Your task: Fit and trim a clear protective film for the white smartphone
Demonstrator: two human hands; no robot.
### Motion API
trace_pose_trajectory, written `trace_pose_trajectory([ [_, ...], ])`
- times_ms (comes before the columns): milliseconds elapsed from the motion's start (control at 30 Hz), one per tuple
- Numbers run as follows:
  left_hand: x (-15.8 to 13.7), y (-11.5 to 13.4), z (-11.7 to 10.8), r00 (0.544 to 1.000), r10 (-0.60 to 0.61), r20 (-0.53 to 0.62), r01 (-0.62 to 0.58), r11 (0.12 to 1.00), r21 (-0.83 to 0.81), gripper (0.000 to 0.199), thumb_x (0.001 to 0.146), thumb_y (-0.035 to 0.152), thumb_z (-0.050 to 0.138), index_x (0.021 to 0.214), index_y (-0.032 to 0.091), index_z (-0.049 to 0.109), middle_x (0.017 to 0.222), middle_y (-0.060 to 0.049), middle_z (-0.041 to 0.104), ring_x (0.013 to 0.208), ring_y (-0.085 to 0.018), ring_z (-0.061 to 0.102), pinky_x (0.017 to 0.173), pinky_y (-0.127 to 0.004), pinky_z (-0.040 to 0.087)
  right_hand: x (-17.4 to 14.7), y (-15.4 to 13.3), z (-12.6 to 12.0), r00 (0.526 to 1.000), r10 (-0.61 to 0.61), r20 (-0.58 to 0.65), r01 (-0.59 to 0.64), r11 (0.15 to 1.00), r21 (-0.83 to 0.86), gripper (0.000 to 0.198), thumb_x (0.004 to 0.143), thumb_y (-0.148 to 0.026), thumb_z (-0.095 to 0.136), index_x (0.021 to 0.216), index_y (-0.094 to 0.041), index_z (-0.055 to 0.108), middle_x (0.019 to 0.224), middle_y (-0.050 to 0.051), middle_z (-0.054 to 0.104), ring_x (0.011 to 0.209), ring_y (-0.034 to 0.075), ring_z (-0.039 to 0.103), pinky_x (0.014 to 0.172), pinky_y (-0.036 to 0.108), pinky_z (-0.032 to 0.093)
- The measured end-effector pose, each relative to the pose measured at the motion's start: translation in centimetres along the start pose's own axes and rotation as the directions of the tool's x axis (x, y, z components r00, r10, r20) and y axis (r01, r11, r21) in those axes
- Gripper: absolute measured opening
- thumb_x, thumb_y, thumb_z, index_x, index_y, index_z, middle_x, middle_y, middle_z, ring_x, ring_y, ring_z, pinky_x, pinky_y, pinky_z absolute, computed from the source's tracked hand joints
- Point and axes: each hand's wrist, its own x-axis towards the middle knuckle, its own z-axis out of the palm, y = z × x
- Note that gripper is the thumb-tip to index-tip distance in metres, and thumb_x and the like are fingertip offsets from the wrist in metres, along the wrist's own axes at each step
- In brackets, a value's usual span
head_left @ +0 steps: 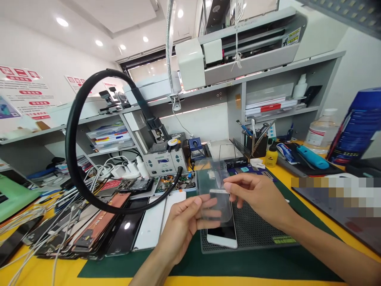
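Between the thumb and fingers of my left hand [189,214] is a clear, phone-sized plastic sheet [212,171] with rounded corners, held up at a tilt. My left fingers show through it from behind. At its right edge, my right hand [253,194] has its thumb and index finger pinched together; whether they grip the sheet's edge or a thin film cannot be made out. Beneath the sheet, a white-framed phone [222,238] with a dark screen lies on a black textured mat [256,226]. The sheet and my hands hide the phone's upper part.
Several phones and screen parts [98,226] lie stacked at left among white cables. A thick black hose [71,155] arches up from the grey soldering station [162,163]. Behind stands a tool holder [257,143]; at right are a yellow bottle [270,155] and a clear bottle [320,131].
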Motion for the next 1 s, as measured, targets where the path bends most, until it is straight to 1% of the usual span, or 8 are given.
trace_pose_trajectory([
  [67,0.0,-0.1,0.1,1.0,-0.003,0.008,0.003,1.0,-0.005,0.031,0.091,0.031,0.07,0.112,0.009,0.077,0.118,-0.021,0.074,0.096,-0.032,0.073,0.084,-0.05,0.062,-0.1,-0.2,0.1,1.0,-0.012,-0.026,0.011,1.0,-0.013,0.034,0.087,-0.049,0.072,0.098,-0.017,0.077,0.068,0.005,0.073,0.049,0.015,0.061,0.05,0.027,0.054],
  [167,0.0,-0.3,0.1,1.0,0.006,0.012,-0.006,1.0,-0.006,0.031,0.092,0.032,0.07,0.112,0.01,0.077,0.119,-0.021,0.073,0.096,-0.031,0.073,0.083,-0.049,0.062,-0.2,-0.3,0.2,0.999,-0.016,-0.03,0.016,1.0,-0.012,0.032,0.087,-0.048,0.071,0.096,-0.018,0.077,0.066,0.003,0.072,0.048,0.014,0.059,0.048,0.026,0.053],
  [367,0.0,-0.6,-0.1,0.999,0.032,0.033,-0.034,0.999,0.034,0.033,0.093,0.033,0.068,0.116,0.012,0.076,0.122,-0.02,0.073,0.102,-0.033,0.072,0.084,-0.048,0.062,-0.1,-0.3,0.4,1.0,-0.001,-0.031,0.002,1.0,0.017,0.029,0.085,-0.046,0.071,0.094,-0.018,0.076,0.065,0.003,0.072,0.05,0.014,0.06,0.048,0.025,0.052],
  [633,0.0,-1.0,-0.4,0.994,0.062,0.093,-0.065,0.997,0.03,0.029,0.095,0.032,0.065,0.117,0.016,0.076,0.124,-0.017,0.073,0.104,-0.034,0.072,0.086,-0.05,0.062,-0.4,-0.2,0.5,1.0,0.01,-0.02,-0.009,0.998,0.06,0.029,0.085,-0.045,0.072,0.092,-0.018,0.075,0.062,0.003,0.07,0.052,0.015,0.062,0.051,0.026,0.054],
  [867,0.0,-1.2,-0.3,0.995,0.072,0.07,-0.077,0.994,0.079,0.03,0.096,0.035,0.064,0.116,0.016,0.074,0.125,-0.017,0.072,0.102,-0.034,0.072,0.086,-0.05,0.062,-0.6,-0.6,0.6,1.0,0.012,-0.02,-0.011,0.999,0.045,0.025,0.086,-0.043,0.071,0.088,-0.019,0.074,0.063,0.003,0.071,0.053,0.016,0.064,0.051,0.026,0.055],
  [1000,0.1,-1.2,-0.5,0.994,0.076,0.079,-0.083,0.992,0.096,0.029,0.097,0.035,0.062,0.116,0.016,0.074,0.125,-0.016,0.072,0.102,-0.034,0.072,0.086,-0.051,0.061,-0.6,-0.5,0.6,0.999,0.036,-0.025,-0.035,0.998,0.05,0.025,0.085,-0.044,0.073,0.085,-0.019,0.071,0.064,0.003,0.07,0.053,0.016,0.065,0.051,0.026,0.055],
])
